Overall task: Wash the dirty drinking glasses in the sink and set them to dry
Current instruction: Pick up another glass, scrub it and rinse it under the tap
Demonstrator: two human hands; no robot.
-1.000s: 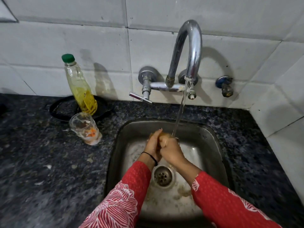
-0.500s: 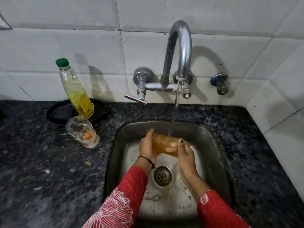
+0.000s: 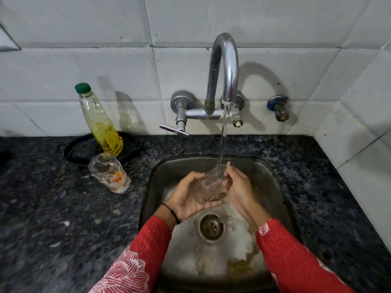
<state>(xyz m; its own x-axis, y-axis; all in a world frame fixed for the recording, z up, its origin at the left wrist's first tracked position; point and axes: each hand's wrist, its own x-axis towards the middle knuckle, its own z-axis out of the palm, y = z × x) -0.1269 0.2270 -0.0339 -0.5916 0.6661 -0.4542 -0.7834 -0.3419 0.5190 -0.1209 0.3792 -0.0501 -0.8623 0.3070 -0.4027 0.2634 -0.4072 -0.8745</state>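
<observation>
A clear drinking glass [image 3: 210, 187] lies on its side between both hands, over the steel sink [image 3: 160, 187], with the tap's stream landing on it. My left hand [image 3: 188, 197] cradles it from below and the left. My right hand [image 3: 240, 187] grips its right end, fingertips near the water stream. A second glass [image 3: 108, 171], smeared with orange residue, stands tilted on the dark granite counter [image 3: 53, 218] left of the sink.
The chrome tap [image 3: 224, 75] runs above the sink, its lever [image 3: 173, 130] sticking out to the left. A bottle of yellow liquid with a green cap [image 3: 99, 121] stands on a black dish [image 3: 82, 151]. The drain [image 3: 211, 227] sits in murky water. White tiled walls enclose the back and right.
The glass looked full of orange-brown liquid half a second ago; now it looks clear under the stream. My hands have turned it, the left palm coming underneath.
</observation>
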